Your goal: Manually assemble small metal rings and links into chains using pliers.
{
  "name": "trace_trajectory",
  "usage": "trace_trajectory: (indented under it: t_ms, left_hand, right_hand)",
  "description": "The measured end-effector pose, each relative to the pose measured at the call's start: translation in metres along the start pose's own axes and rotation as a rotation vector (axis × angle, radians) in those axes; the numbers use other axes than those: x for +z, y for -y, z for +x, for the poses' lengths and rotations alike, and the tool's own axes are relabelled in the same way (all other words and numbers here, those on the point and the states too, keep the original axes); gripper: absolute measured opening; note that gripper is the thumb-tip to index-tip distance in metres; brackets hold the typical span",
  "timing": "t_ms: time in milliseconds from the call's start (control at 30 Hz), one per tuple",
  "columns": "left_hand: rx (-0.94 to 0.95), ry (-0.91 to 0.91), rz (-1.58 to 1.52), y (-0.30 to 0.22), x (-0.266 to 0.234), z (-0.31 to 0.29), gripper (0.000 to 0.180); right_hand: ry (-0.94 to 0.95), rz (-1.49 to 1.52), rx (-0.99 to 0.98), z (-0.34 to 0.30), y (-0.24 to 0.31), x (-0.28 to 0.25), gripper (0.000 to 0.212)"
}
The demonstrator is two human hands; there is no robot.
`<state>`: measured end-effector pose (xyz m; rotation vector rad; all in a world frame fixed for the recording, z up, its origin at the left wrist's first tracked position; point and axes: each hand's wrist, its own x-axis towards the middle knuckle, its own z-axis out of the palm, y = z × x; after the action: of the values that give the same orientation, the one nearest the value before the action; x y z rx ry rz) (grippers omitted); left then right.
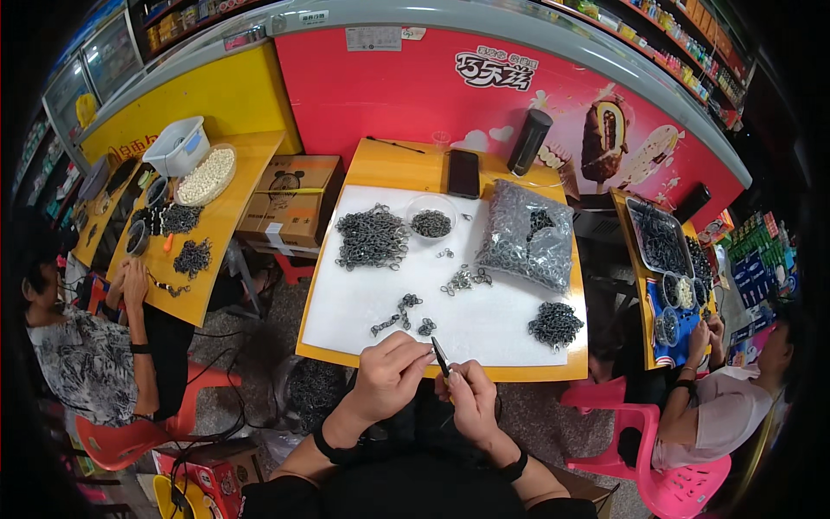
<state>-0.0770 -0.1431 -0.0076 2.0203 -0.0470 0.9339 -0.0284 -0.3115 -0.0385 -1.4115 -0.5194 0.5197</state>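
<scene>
At the near edge of the table, my left hand is closed in a pinch on something small, mostly hidden by the fingertips. My right hand wraps around a pair of pliers, whose dark narrow jaws point up beside the left fingertips. Just beyond my hands on the white sheet lie a short run of dark metal links and a small clump of links. Farther off are some loose lighter links, a large heap of dark links and a round tub of small dark rings.
A clear bag of links and another link pile lie at the right. A phone and a black cylinder stand at the back. Two people work at side tables, left and right. A cardboard box sits at the left.
</scene>
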Motion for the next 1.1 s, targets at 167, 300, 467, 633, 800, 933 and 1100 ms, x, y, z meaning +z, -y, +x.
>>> trace_trajectory:
  t_ms: [167,300,467,633,800,933,1100]
  left_hand:
    - [-0.053,0.004,-0.011,-0.002,-0.002,0.001,0.011]
    - [-0.087,0.000,0.003,-0.004,-0.002,0.002,0.012]
    - [-0.093,-0.007,0.012,-0.005,-0.002,0.002,0.012]
    - [-0.112,0.016,0.033,-0.006,-0.002,0.004,0.012]
    - [-0.107,0.017,0.042,-0.005,-0.002,0.004,0.013]
    - [-0.107,0.022,0.044,-0.004,-0.001,0.003,0.014]
    - [-0.104,0.030,0.041,-0.001,0.000,0.001,0.013]
  right_hand:
    - [0.104,0.354,0.166,0.006,-0.013,-0.008,0.017]
    - [0.062,0.614,0.131,0.009,-0.017,-0.010,0.010]
    - [0.093,0.584,0.141,0.005,-0.018,-0.011,0.006]
    - [0.070,0.445,0.176,0.003,-0.013,-0.012,0.014]
    - [0.106,0.098,0.039,0.001,-0.005,-0.013,0.013]
    - [0.067,0.075,-0.008,0.001,-0.013,-0.013,0.015]
    - [-0.001,-0.058,-0.107,-0.001,-0.015,-0.011,0.013]
